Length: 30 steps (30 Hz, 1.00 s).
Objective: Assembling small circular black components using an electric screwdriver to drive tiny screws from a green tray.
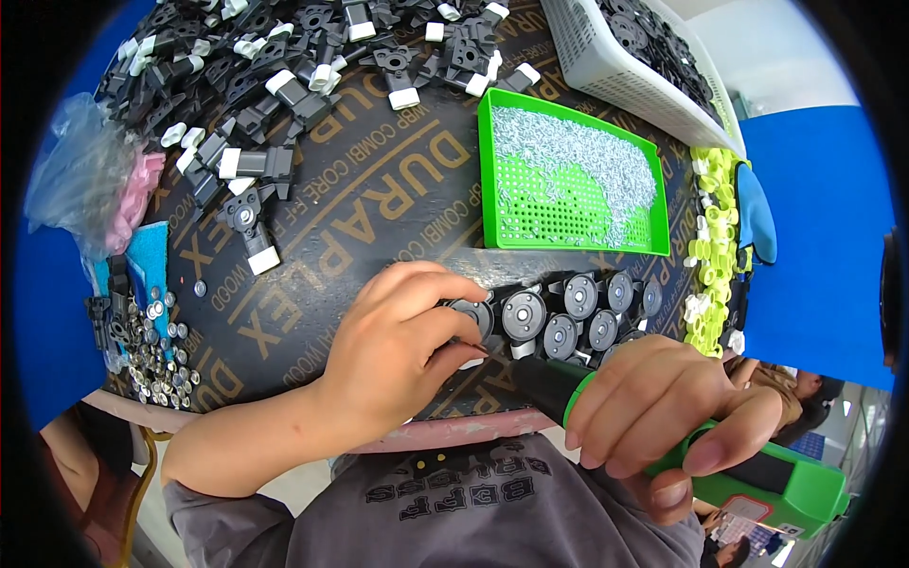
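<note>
My right hand (653,402) grips a green and black power screwdriver (772,483). Its dark nose points left, towards a cluster of black parts with round discs (524,314) near the table's front edge. Beside the cluster's left end, my left hand (402,336) is curled with its fingertips around a round black part (473,317), which the fingers partly cover. A thin dark tip shows by the left thumb; whether the screwdriver bit touches anything there I cannot tell. Behind the cluster lies a green perforated tray (490,175) holding many small silvery screws (568,151).
Black parts with white ends (303,95) are heaped at the far left. A white basket (578,52) of black discs stands at the back right, above yellow-green pieces (712,246). Small metal caps (161,364) and plastic bags (80,180) lie left. Other people are partly visible.
</note>
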Tool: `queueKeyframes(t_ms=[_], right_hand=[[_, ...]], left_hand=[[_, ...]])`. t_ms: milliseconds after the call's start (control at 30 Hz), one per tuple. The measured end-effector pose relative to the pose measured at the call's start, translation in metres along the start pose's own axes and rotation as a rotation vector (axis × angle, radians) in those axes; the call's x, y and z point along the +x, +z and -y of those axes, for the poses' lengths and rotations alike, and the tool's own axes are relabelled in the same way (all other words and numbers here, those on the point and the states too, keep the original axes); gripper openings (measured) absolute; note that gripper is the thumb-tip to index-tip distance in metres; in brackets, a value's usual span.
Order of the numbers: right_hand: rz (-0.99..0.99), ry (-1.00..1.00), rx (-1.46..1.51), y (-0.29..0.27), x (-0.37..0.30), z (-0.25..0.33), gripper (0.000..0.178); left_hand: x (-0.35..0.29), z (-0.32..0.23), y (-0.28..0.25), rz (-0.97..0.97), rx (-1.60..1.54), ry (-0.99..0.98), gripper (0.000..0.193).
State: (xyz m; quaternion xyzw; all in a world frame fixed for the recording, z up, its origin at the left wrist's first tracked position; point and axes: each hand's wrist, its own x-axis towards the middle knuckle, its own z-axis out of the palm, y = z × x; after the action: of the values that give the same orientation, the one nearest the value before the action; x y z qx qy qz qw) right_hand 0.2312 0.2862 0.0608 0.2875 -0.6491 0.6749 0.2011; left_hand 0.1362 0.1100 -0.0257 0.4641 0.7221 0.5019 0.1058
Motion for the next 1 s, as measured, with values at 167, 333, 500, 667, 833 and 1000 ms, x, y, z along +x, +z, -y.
queueKeyframes(t_ms=[167,333,500,667,833,1000], right_hand=[[0.012,-0.022,0.027,0.002,-0.001,-0.001,0.03],[-0.009,0.009,-0.027,0.003,-0.004,0.002,0.03],[-0.089,0.043,-0.063,0.011,-0.002,-0.006,0.032],[-0.165,0.025,-0.066,0.019,-0.004,-0.016,0.037],[0.058,0.112,-0.117,0.01,0.007,-0.015,0.033],[0.083,0.164,-0.214,0.014,0.01,-0.011,0.032]], left_hand=[[0.0,0.0,0.001,0.006,-0.029,-0.009,0.024],[-0.001,0.001,0.0,0.054,-0.016,0.016,0.03],[-0.001,0.0,-0.001,0.058,0.121,-0.035,0.06],[-0.003,0.0,0.0,0.133,0.09,-0.083,0.053],[-0.004,0.0,0.0,0.126,0.105,-0.109,0.051],[-0.002,-0.003,-0.001,0.137,0.101,-0.099,0.047]])
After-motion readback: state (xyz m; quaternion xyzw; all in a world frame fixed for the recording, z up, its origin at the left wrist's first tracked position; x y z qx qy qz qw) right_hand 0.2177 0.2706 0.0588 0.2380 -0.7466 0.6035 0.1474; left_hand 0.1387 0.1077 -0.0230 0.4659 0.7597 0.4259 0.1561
